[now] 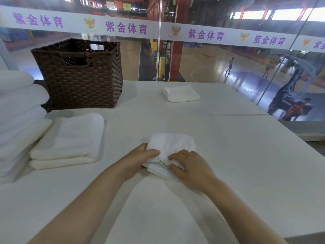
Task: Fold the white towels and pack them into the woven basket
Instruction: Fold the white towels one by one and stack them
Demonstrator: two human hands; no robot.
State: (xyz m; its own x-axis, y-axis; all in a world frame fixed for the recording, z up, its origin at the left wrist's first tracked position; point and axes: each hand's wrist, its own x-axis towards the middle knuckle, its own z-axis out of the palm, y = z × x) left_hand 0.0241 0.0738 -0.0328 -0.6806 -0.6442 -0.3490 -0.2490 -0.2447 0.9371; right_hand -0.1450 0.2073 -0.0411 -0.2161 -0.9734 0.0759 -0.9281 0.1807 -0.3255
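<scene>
Small white towel (173,147), frame centre: left hand (140,160) grips its edge, right hand (189,166) lies flat on top; align corners, press crease before basketing.

A small folded white towel (173,147) with green lettering lies near; the brown woven basket (82,74) stands far left.
</scene>
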